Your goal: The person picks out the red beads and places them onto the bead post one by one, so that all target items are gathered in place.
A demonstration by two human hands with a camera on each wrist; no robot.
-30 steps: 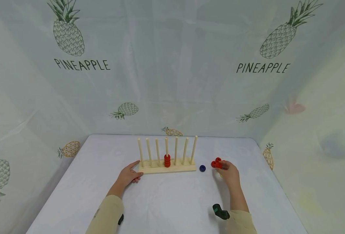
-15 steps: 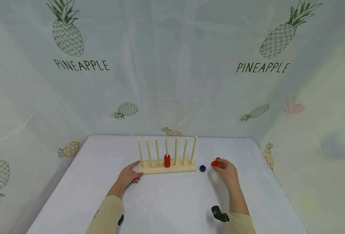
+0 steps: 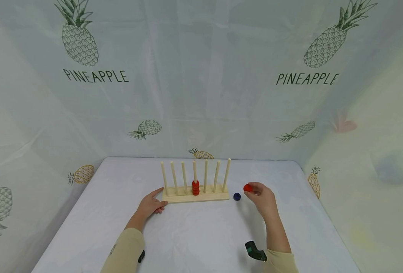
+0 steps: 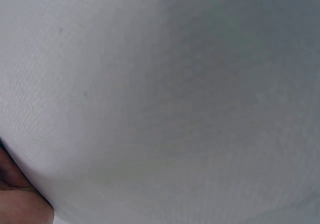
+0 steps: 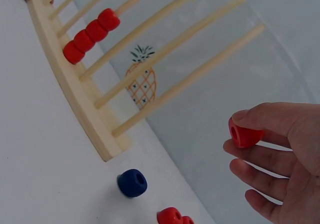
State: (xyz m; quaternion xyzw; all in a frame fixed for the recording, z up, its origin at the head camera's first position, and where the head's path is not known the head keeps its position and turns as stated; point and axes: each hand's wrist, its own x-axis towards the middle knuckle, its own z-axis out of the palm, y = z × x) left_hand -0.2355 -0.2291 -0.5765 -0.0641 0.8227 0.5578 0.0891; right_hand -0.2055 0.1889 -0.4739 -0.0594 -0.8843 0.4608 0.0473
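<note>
My right hand [image 3: 263,199] pinches a red bead [image 5: 245,132] between thumb and index finger, raised above the table; the other fingers are loosely bent. The bead's hole shows in the right wrist view. My left hand [image 3: 149,205] holds the left end of a wooden peg stand [image 3: 205,197], thumb at the front edge and index finger towards the back. Several red beads [image 5: 92,34] are stacked on its middle peg; the other pegs are bare. The left wrist view shows only part of the left hand [image 4: 25,204] at the lower left corner.
A blue bead [image 5: 132,183] lies on the white table [image 3: 198,235] just right of the stand. More loose red beads [image 5: 170,216] lie beyond it, partly cut off in the right wrist view. A pineapple-print sheet [image 3: 201,94] hangs behind the table.
The right hand has picked a red bead out of the loose group on the right, lifting it and moving slightly left towards the stand. The left hand has stayed put.
</note>
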